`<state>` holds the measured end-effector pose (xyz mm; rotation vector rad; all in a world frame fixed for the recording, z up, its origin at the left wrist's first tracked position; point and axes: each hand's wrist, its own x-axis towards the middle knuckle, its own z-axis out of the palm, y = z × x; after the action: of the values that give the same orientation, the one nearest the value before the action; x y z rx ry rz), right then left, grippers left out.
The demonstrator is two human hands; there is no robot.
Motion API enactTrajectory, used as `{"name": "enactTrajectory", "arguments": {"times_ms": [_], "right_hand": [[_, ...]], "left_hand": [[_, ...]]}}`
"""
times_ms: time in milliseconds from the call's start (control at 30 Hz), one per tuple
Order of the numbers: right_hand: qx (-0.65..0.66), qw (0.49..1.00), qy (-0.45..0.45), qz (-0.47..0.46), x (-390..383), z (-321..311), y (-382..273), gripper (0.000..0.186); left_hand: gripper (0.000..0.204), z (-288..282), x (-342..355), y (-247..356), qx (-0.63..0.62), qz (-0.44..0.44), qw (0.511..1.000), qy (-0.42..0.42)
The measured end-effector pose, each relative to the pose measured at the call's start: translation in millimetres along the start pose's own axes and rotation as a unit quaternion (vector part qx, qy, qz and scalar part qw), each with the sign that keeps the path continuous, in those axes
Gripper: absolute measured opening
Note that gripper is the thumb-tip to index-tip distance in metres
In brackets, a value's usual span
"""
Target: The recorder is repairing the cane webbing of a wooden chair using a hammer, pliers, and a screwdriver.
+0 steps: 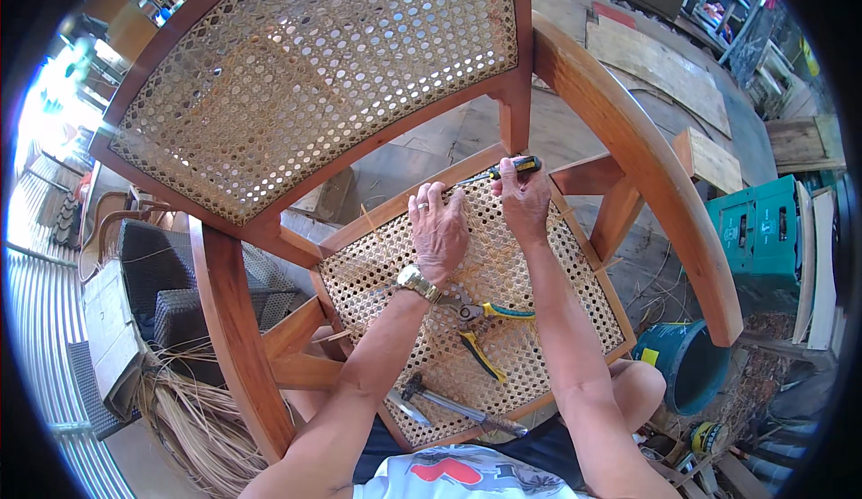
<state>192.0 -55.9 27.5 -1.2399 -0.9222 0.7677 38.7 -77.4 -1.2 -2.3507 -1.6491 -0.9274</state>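
A wooden armchair's woven cane seat [364, 279] lies below me. My right hand [523, 198] grips a screwdriver with a yellow-and-black handle [523, 165] at the seat's back edge, its shaft pointing left. My left hand [437, 234], with a watch on the wrist, rests beside it, fingers bent and apart on the cane near that shaft; whether a fingertip touches the shaft I cannot tell. Yellow-handled pliers [496, 310] lie open mid-seat. A hammer [462, 409] and a metal blade [409, 408] lie toward the front. Above the seat stands the cane backrest [314, 68].
Wooden armrests [220, 302] flank the seat. At right are green crates [750, 243] and a teal bucket [680, 373]. Loose cane strips [197, 409] and dark wicker furniture [162, 266] are at left. Boards [655, 68] lie on the ground beyond the chair.
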Motion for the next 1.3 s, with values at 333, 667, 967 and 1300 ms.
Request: {"name": "enactTrajectory", "arguments": {"times_ms": [333,667,967,1300], "right_hand": [[-0.031,1.0,0.006,0.0,-4.0,-3.3,10.3,0.021],[-0.279,0.931,-0.158,-0.173,16.9,27.7,-31.9,0.027],[-0.32,0.879,-0.293,-0.198,30.3,35.1,-61.7,0.03],[-0.319,0.898,-0.238,-0.186,35.6,39.3,-76.9,0.032]], "left_hand": [[0.034,0.0,-4.6,-3.2,-0.016,-0.023,0.998,-0.047],[0.033,-2.1,-4.7,-3.3,-0.054,-0.038,0.997,-0.026],[0.039,-4.0,2.1,-10.7,-0.105,-0.073,0.992,0.014],[0.032,-1.9,1.5,-9.1,-0.01,-0.001,1.0,-0.029]]}}
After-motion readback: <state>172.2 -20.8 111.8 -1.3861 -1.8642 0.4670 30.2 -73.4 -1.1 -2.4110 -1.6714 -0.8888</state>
